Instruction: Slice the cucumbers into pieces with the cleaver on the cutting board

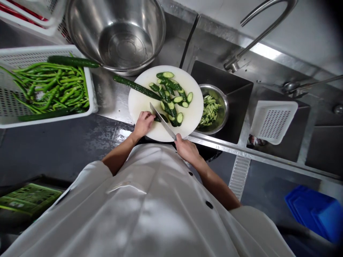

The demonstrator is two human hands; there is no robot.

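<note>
My right hand (187, 148) is wrapped round the handle of a kitchen knife (164, 122), whose blade slants across the near left part of a round white cutting board (197, 107). Beside the blade, my left hand (144, 125) is closed on a piece of cucumber (162, 117), with its fingers hiding one end. Several cut cucumber chunks (175, 100) with pale slanted faces lie on the board's right half. One long whole cucumber (136, 87) rests across the far left of the board, its tip reaching past the rim.
A steel bowl (224, 117) of sliced cucumber stands right of the board. A large steel basin (158, 39) is behind it. At left, a white basket (92, 94) holds green peppers and cucumbers. A curved faucet (257, 41) rises over the sinks, near a small white basket (273, 121).
</note>
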